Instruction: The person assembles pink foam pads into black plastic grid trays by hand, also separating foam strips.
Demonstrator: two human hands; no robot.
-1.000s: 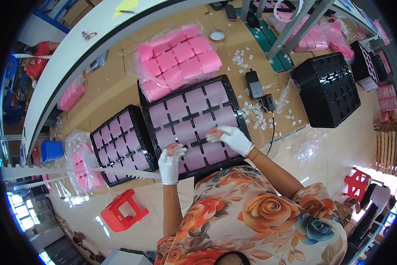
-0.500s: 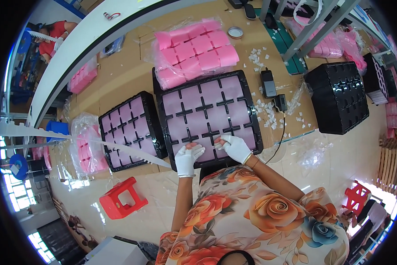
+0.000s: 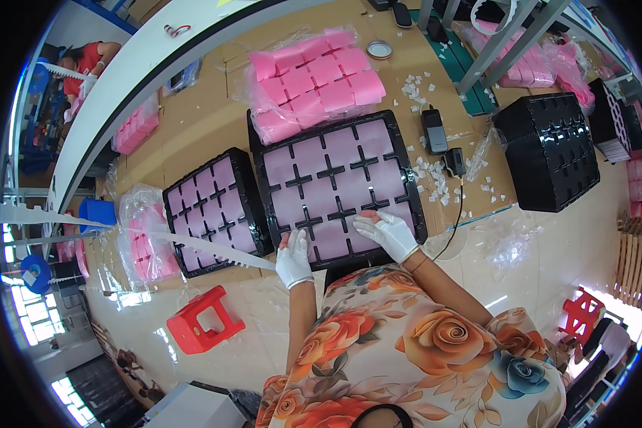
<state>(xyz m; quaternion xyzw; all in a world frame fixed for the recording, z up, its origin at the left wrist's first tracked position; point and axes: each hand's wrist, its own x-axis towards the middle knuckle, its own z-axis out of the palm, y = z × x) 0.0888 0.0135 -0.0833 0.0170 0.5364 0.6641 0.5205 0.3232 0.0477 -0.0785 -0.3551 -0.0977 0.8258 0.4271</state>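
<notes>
A black plastic tray (image 3: pixel 415 227) lies in front of me, its cells filled with pale pink-lilac sheets (image 3: pixel 348 182) and divided by black cross-shaped ridges. My left hand (image 3: pixel 294 258), in a white glove with bare fingertips, rests at the tray's near left corner, fingers extended. Gloved the same way, my right hand (image 3: pixel 388 234) lies over the near right cells with its fingers stretched out flat. Nothing shows in either hand. A second filled black tray (image 3: pixel 253 203) sits close on the left. Behind the main tray is a plastic-wrapped stack of bright pink sheets (image 3: pixel 317 85).
At right stand a stack of black trays (image 3: pixel 549 153) and a dark handheld device (image 3: pixel 433 130), with white paper scraps (image 3: pixel 435 175) around it. A white serrated strip (image 3: pixel 214 247) crosses the left side. A red stool (image 3: pixel 203 321) is on the floor. Another person (image 3: pixel 89 60) works at far left.
My left hand has shifted slightly left and its fingers have straightened. My right hand has moved a little right, and its fingers have spread from a curled pose onto the sheets.
</notes>
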